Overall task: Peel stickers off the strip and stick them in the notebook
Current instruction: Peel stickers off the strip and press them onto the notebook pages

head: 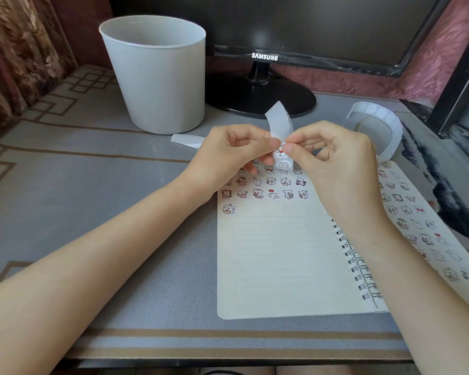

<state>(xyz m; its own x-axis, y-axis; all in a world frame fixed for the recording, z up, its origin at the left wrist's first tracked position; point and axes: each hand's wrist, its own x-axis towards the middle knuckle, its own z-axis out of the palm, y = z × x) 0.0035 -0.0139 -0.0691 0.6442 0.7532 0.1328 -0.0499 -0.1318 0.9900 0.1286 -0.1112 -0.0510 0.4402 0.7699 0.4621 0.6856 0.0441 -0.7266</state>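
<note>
The left grip (236, 147) pinched the strip (279, 123) over the notebook (276, 253), while the right grip (333, 155) pinched a sticker (281, 152) by its edge. Slow, low-angle peeling would likely avoid tearing.

A grey desk (92, 171) bears a white bin (157, 77) and black monitor (295, 23), brown patterned curtain (19, 50) at left.
</note>
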